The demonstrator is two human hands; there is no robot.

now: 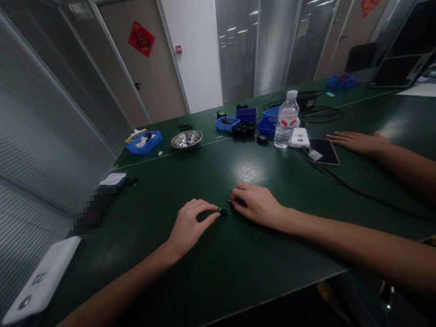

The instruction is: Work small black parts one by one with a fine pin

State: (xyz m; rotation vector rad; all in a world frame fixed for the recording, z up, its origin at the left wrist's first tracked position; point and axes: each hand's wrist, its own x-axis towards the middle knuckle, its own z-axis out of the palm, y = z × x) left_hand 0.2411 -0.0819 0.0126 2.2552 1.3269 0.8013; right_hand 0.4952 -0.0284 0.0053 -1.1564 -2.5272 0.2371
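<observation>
My left hand (191,223) rests on the dark green table (220,266), its fingers pinched on a small black part (222,212). Just to the right, my right hand (256,204) is curled closed around a thin tool (230,201) whose tip points left toward that part. Both hands sit close together near the table's middle. A second person's hand (357,142) lies flat on the table at the right, beside a dark tablet (325,151).
At the back stand a metal bowl (186,139), blue bins (144,143), black parts (244,129), a water bottle (286,120) and a white box (299,137). A white device (40,281) lies at the left edge. A cable (363,194) runs across the right side.
</observation>
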